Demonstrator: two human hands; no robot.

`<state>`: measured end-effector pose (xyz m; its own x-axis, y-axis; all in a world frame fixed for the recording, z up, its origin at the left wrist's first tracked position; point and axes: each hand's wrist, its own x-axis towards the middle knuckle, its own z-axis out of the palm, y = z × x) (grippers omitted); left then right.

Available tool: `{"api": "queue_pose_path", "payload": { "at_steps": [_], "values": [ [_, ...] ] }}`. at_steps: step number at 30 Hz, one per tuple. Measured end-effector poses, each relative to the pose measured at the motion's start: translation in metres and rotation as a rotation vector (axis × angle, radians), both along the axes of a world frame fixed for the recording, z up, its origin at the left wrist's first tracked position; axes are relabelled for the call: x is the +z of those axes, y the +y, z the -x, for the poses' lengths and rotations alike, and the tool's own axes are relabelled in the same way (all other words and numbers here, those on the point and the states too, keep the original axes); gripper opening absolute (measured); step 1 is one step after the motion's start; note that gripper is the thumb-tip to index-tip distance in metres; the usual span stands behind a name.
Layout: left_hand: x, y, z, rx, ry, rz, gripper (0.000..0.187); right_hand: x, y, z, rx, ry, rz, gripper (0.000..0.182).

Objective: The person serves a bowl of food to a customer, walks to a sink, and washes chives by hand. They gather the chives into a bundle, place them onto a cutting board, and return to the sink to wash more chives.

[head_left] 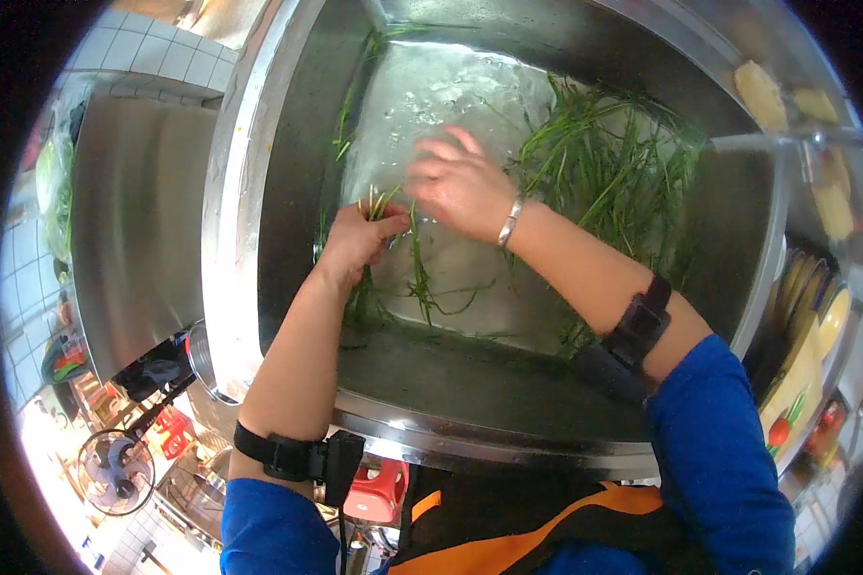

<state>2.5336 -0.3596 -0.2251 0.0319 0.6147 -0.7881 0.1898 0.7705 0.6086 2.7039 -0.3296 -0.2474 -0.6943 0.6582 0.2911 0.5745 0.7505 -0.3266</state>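
Observation:
My left hand point(360, 238) is closed around a small bunch of chives point(418, 273), long thin green leaves. Their pale ends stick up past my thumb and the green leaves hang below. To the right of it, my right hand point(458, 182) hovers over the water point(441, 101) with its fingers apart; nothing shows in it. Its fingertips are slightly blurred. A larger heap of loose chives point(609, 158) floats on the right side of the metal sink point(292, 192). More strands lie along the left wall and under my left hand.
A steel panel point(144, 230) stands left of the sink. Beyond it sits a green plastic bag point(56, 182). On the right are yellowish blocks point(760, 96) and a rack with boards point(791, 383). A fan point(115, 471) and a red stool point(376, 491) are below.

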Motion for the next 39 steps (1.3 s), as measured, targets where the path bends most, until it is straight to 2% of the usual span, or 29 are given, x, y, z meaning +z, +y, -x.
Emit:
{"api": "queue_pose_path", "payload": {
  "at_steps": [1,3,4,6,9,10,12,13,15,19,22,24,25,27,34,37,39],
  "values": [
    [0.0,0.0,0.0,-0.003,0.002,0.0,0.016,-0.001,0.0,0.001,-0.003,0.002,0.0,0.013],
    [-0.001,-0.002,0.0,-0.004,0.011,-0.024,0.013,-0.005,-0.001,0.004,0.007,-0.028,0.283,0.01],
    [-0.002,-0.003,-0.001,-0.004,0.014,-0.021,0.013,-0.008,-0.001,0.003,0.007,-0.025,0.287,0.01],
    [-0.006,-0.004,-0.002,-0.114,0.26,-0.271,0.012,-0.012,-0.002,0.001,0.006,0.072,0.509,0.01],
    [-0.019,-0.005,0.005,-0.235,0.326,-0.405,0.012,-0.019,-0.004,0.0,-0.016,0.085,0.572,0.013],
    [-0.014,-0.005,0.002,-0.234,0.326,-0.405,0.012,-0.019,-0.004,-0.001,-0.015,0.085,0.572,0.013],
    [-0.002,-0.003,-0.003,-0.203,0.321,-0.2,0.012,-0.017,-0.004,-0.002,-0.027,0.11,0.538,0.013],
    [0.002,-0.002,-0.003,-0.203,0.322,-0.201,0.012,-0.017,-0.004,-0.002,-0.027,0.11,0.537,0.013],
    [0.008,-0.001,-0.005,-0.09,0.101,-0.018,0.015,-0.016,-0.004,-0.001,-0.032,0.167,0.659,0.013],
    [0.011,-0.001,-0.008,-0.208,0.054,-0.031,0.017,-0.018,-0.004,0.0,-0.058,0.178,0.656,0.015],
    [0.005,-0.002,-0.004,-0.18,-0.039,-0.032,0.017,-0.032,-0.004,0.005,-0.097,0.288,0.69,0.017],
    [0.004,-0.001,-0.004,-0.095,-0.086,-0.034,0.018,-0.051,-0.006,0.014,-0.164,0.85,0.815,0.02],
    [0.004,-0.001,-0.004,-0.096,-0.087,-0.035,0.018,-0.044,-0.005,0.011,-0.165,0.85,0.813,0.02],
    [0.003,-0.002,-0.003,-0.111,-0.059,-0.03,0.019,-0.031,0.0,0.003,-0.091,0.41,1.136,0.019],
    [0.004,-0.003,-0.003,-0.046,0.004,0.002,0.02,-0.028,0.005,0.003,-0.135,0.315,1.163,0.016],
    [0.004,-0.002,-0.001,0.006,-0.071,-0.008,0.021,-0.028,0.005,0.006,-0.058,0.167,1.03,0.016],
    [0.006,-0.001,-0.003,-0.021,0.024,-0.013,0.022,-0.031,0.0,0.007,-0.097,0.34,1.339,0.02]
  ]
}}
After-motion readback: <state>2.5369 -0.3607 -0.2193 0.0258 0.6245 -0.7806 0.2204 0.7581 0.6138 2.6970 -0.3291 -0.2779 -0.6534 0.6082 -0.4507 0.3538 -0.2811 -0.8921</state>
